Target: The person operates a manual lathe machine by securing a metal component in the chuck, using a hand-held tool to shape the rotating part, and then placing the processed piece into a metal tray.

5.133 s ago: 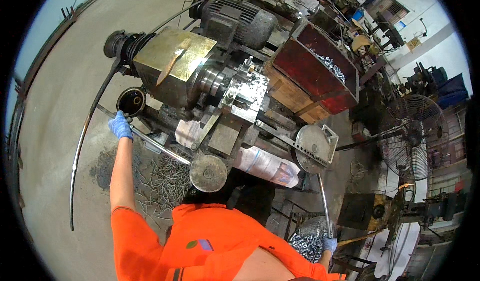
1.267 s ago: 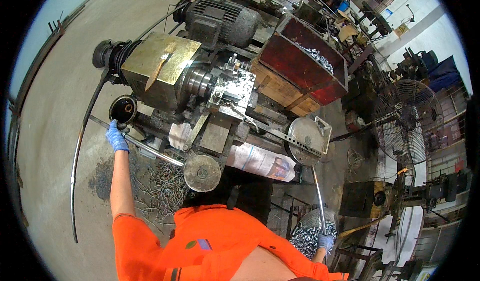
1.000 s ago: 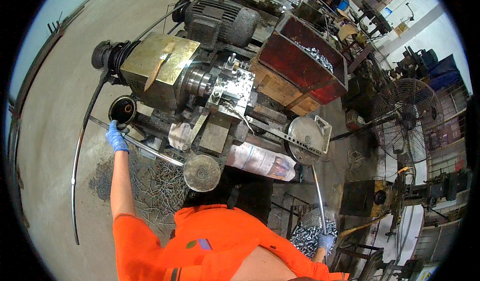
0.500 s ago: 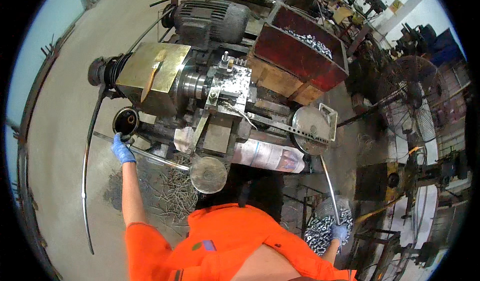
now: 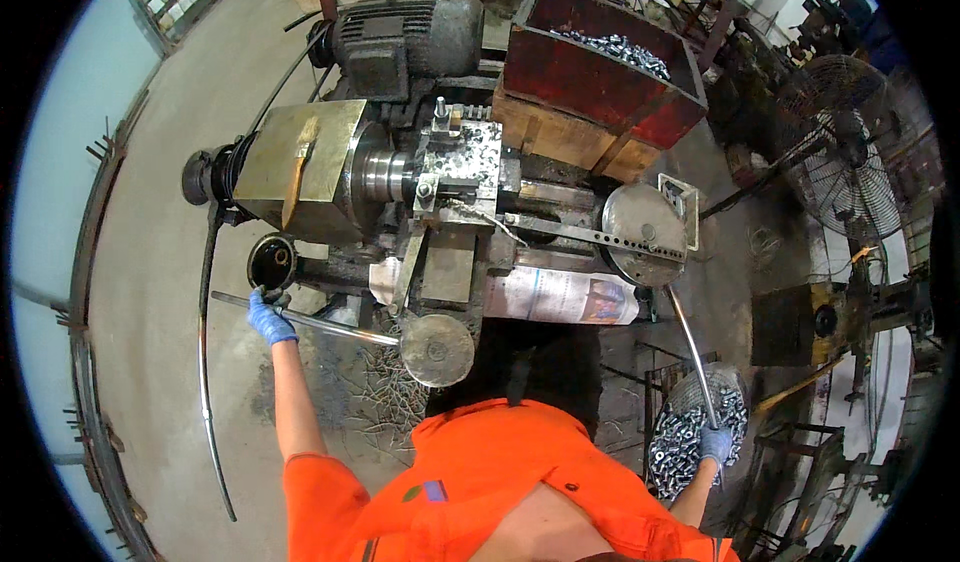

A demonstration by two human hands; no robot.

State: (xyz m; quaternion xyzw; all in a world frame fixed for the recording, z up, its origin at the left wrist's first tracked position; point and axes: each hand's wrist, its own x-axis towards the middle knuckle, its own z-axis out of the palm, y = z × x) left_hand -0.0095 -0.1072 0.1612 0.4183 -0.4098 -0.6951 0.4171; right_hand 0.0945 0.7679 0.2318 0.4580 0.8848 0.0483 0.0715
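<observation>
My left hand [image 5: 272, 319], in a blue glove, is closed at the lower rim of a round black cup [image 5: 270, 262]. Its fingers seem to pinch a small dark piece, too small to make out. A steel rod [image 5: 340, 328] with a round metal disc [image 5: 437, 350] at its end passes by that hand. My right hand [image 5: 715, 444], also gloved in blue, is wrapped round the lower end of a steel lever [image 5: 692, 347]. This lever slopes down from below another round plate [image 5: 645, 232]. Beneath my right hand is a basket [image 5: 660, 462] of small shiny metal parts.
The lathe-like machine has a steel tool block [image 5: 460, 167] and a brush [image 5: 297, 172] on its cover. Behind stand a motor [image 5: 410, 37] and a red bin [image 5: 600, 82] of metal parts. A caged fan [image 5: 850, 177] is at right. Metal shavings [image 5: 385, 387] litter the floor.
The whole view has shifted, so the machine sits a little further right. Both hands stay in about the same places, the left at the black cup and the right on the lever.
</observation>
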